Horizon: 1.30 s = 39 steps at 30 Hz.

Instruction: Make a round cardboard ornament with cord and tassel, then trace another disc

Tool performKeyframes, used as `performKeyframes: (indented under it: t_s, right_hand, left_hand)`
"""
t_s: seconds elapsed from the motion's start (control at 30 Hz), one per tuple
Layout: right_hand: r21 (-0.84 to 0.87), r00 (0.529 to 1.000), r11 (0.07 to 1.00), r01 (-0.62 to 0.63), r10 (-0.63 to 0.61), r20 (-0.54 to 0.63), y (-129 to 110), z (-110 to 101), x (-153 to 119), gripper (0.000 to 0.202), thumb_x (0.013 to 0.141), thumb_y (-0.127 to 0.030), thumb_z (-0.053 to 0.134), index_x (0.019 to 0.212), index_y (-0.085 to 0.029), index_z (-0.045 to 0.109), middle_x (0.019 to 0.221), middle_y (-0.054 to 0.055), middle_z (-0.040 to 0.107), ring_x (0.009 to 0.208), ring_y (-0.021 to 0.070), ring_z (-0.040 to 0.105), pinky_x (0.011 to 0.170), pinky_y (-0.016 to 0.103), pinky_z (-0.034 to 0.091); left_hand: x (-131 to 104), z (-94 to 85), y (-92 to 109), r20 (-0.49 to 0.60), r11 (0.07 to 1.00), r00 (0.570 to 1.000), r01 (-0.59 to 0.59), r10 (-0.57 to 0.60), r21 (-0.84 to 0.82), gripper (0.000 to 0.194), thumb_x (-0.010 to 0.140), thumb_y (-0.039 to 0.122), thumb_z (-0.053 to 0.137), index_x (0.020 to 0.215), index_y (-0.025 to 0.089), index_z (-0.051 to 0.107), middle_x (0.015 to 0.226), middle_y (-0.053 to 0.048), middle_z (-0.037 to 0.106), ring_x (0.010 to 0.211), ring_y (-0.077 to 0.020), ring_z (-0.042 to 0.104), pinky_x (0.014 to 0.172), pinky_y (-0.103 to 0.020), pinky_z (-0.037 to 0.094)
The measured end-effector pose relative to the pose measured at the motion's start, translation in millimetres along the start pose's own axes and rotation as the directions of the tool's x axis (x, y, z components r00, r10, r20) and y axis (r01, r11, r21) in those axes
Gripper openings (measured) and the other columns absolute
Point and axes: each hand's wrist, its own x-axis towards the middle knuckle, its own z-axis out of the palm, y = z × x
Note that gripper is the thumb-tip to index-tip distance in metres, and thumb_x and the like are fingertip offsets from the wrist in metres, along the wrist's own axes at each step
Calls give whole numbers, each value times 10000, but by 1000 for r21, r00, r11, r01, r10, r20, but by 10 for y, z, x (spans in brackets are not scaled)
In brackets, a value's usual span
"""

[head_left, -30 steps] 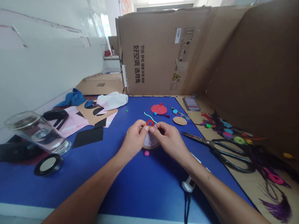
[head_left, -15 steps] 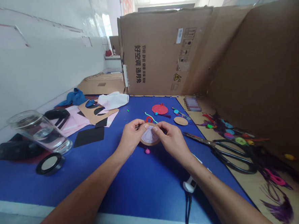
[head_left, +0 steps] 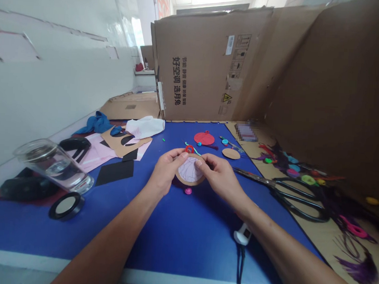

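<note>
A round disc (head_left: 189,170) with a pale, line-patterned face and a brown rim is held up between my two hands. My left hand (head_left: 168,170) pinches its upper left edge, thumb on the face. On the upper right edge my right hand (head_left: 218,171) grips it the same way, its thumb also on the face. The other fingers are mostly behind the disc. A red loop (head_left: 189,149) shows just above the disc, and a pink bead (head_left: 188,191) shows just below it; whether either is attached I cannot tell.
Beyond my hands lie a red disc (head_left: 204,138) and a brown oval (head_left: 231,153). Large black-handled scissors (head_left: 289,189) lie at right, near purple tassels (head_left: 360,268). A glass of water (head_left: 57,168), its lid (head_left: 66,206) and black sheets (head_left: 115,173) are at left. A cardboard box (head_left: 206,74) stands behind.
The disc has tilted so more of its patterned face shows. Both hands keep their hold. The whole view has shifted slightly.
</note>
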Motion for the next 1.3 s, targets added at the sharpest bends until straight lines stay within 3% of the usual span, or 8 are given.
performKeyframes:
  t_s: [0.13,0.27,0.53,0.7,0.9,1.1,1.3]
  right_hand:
    - [111,996,994,-22,12,85,-30,-9,10,388,945,-578,649,876,-196,668,794,13,641,711,168,536,641,290,419]
    - [149,992,989,-27,9,122,-42,-2,5,394,939,-585,660,852,-201,645,778,5,626,684,157,517,625,286,404]
    - [54,999,998,16,-18,37,-14,17,-12,369,965,-546,643,854,-194,661,772,2,612,708,164,510,630,294,381]
    - [1,999,999,34,-34,13,8,23,-20,328,985,-504,635,864,-201,675,773,0,633,719,168,534,642,297,392]
    - [-38,993,995,87,-90,-74,-35,34,-41,255,990,-424,656,1085,-204,744,1006,48,762,838,193,655,729,307,488]
    - [-122,988,986,110,-122,-95,-79,27,-62,217,1002,-394,636,970,-201,730,859,15,720,726,162,608,654,286,450]
    - [-114,988,991,67,-81,-129,-76,21,-54,222,982,-399,636,910,-201,703,809,8,683,693,161,575,613,286,426]
  left_hand:
    - [7,-49,102,96,987,993,84,-71,-139,428,714,461,935,977,156,787,960,-73,783,822,-176,703,786,-305,579]
    - [-7,-78,137,143,983,986,107,-86,-146,393,746,454,921,973,159,798,938,-75,773,823,-181,698,788,-311,581]
    - [-2,-35,88,111,982,989,115,-98,-153,432,659,416,989,913,144,771,822,-36,754,715,-144,670,707,-274,544]
    - [13,-48,14,60,994,995,82,-78,-67,405,633,409,983,838,139,761,784,-31,747,687,-138,659,703,-277,531]
    - [-14,-6,-23,45,996,999,4,-7,84,350,679,441,918,828,152,787,765,-14,729,665,-126,618,673,-266,503]
    - [-55,36,-49,88,969,995,-59,38,240,299,754,432,845,854,153,806,811,-31,744,703,-139,607,673,-268,483]
    - [-36,33,-83,84,976,995,-63,47,207,305,730,405,850,895,160,776,843,-35,741,746,-147,622,725,-276,501]
